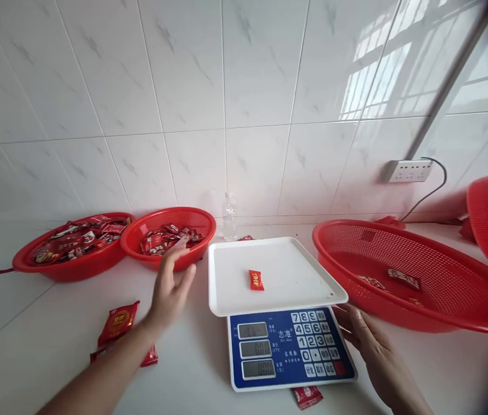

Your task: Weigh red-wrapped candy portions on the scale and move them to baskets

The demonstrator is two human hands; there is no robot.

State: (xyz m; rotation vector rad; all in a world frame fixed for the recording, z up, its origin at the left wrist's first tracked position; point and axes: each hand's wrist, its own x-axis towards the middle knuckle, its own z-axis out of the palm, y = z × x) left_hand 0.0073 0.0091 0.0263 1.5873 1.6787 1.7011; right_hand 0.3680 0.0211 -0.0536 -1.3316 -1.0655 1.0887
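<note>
My left hand reaches out at the front of the smaller round red basket, its fingers spread and somewhat blurred. Small red-wrapped packets lie inside that basket. Beside the right edge of a digital scale is my right hand, fingers extended and partly hidden by the scale; whether they touch it I cannot tell. One small red packet rests on the scale's white tray. Larger red packets lie on the table behind my left forearm, which covers part of them.
At the far left stands a wider red basket heaped with wrapped packets. A large red basket on the right holds a few packets. A clear plastic bottle stands near the tiled wall. Another red packet sits at the scale's front edge.
</note>
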